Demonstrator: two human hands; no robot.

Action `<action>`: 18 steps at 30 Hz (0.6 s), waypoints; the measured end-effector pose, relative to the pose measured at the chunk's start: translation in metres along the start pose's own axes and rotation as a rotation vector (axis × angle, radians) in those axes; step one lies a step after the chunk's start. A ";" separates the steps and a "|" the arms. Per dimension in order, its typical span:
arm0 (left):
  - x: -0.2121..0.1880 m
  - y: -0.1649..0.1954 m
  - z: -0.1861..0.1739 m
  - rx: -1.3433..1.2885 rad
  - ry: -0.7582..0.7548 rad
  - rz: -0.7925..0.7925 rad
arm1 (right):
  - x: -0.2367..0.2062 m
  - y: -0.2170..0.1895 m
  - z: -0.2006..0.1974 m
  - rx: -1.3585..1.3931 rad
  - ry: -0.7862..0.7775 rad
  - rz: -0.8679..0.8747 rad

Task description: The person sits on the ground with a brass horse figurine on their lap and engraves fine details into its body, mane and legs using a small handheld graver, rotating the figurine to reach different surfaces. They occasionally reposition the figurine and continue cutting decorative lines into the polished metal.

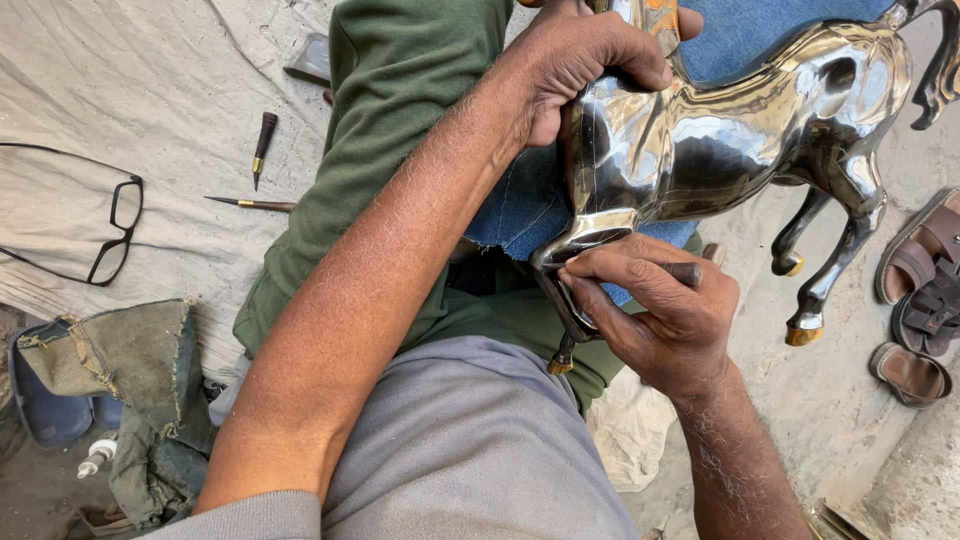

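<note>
Outdoors on sandy ground, with a pale cloth (150,90) spread over the upper left. On the cloth near its left edge, one pair of black-framed glasses (112,232). Below the cloth's lower edge, a worn green and blue fabric bag (140,370), with one small white bottle (97,457) beside it at the lower left. Farther right on the cloth, two pointed hand tools: one dark-handled punch (263,140) standing nearly upright in view, tip down, and one slim tool (250,204) lying flat, tip toward the left. No labels or signs visible.

In the middle, green trousers and a blue cloth (520,210) over the lap. Resting on the lap, one polished metal horse figure (720,140), long axis running left to right, tail at the upper right corner, legs pointing down with gold-coloured hooves. Left hand (585,60) closed over the figure's front, near the top edge. Right hand (665,310) closed on a dark-handled tool (685,272), fingertips pressed against one front leg.

At the right edge, on the ground, three brown sandals (925,290) close together.
</note>
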State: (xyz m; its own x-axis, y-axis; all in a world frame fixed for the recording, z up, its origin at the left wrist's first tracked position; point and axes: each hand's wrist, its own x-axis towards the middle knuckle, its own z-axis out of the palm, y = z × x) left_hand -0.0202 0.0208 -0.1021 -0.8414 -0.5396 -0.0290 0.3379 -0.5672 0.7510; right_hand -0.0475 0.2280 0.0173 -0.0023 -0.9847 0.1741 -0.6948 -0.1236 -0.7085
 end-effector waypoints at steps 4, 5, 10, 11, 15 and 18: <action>-0.002 0.000 -0.001 -0.046 -0.027 0.003 | 0.000 0.001 -0.001 -0.012 -0.018 0.005; -0.002 0.000 -0.001 -0.058 -0.026 -0.015 | 0.000 0.001 -0.001 -0.009 -0.017 0.008; -0.002 0.001 -0.002 -0.070 -0.032 -0.066 | -0.001 0.003 -0.001 -0.014 -0.026 0.000; -0.001 0.001 -0.002 -0.083 -0.049 -0.069 | -0.002 0.003 -0.001 -0.006 -0.026 -0.007; 0.001 -0.001 -0.004 -0.071 -0.075 -0.095 | -0.001 0.005 -0.001 0.028 -0.014 -0.033; 0.003 -0.004 -0.005 -0.056 -0.086 -0.077 | -0.001 0.005 0.000 0.035 -0.012 -0.033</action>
State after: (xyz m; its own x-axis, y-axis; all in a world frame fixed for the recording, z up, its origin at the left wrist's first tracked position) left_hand -0.0216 0.0180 -0.1083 -0.8980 -0.4391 -0.0266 0.2920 -0.6402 0.7106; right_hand -0.0512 0.2280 0.0140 0.0291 -0.9814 0.1899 -0.6685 -0.1603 -0.7262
